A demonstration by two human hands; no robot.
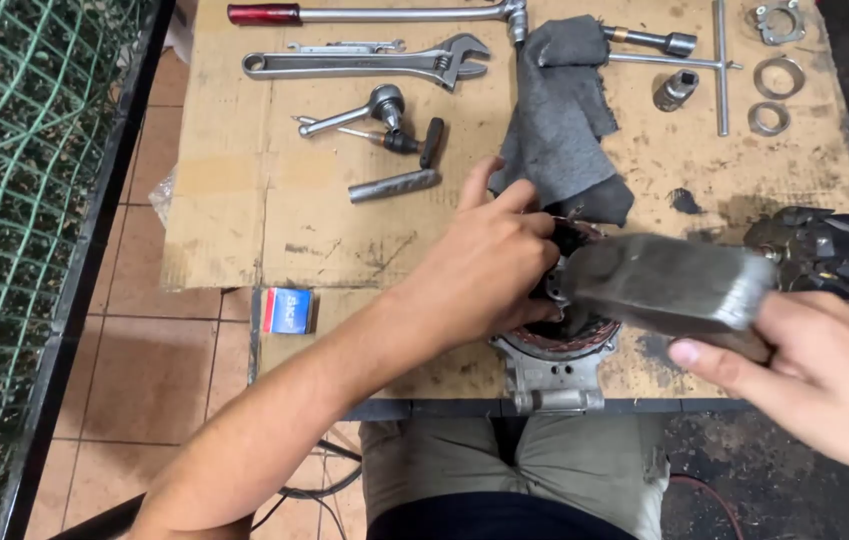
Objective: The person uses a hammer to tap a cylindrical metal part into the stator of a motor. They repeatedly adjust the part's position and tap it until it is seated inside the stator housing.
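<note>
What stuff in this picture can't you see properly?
- Head view: the top of the metal housing with copper windings is hidden by the left hand and the grey metal block.
- The block is blurred, so its exact kind is unclear; the right hand covers its end.
- The small blue box is too small to tell its contents.
- The grey rag hides part of the long-handled wrench.
</note>
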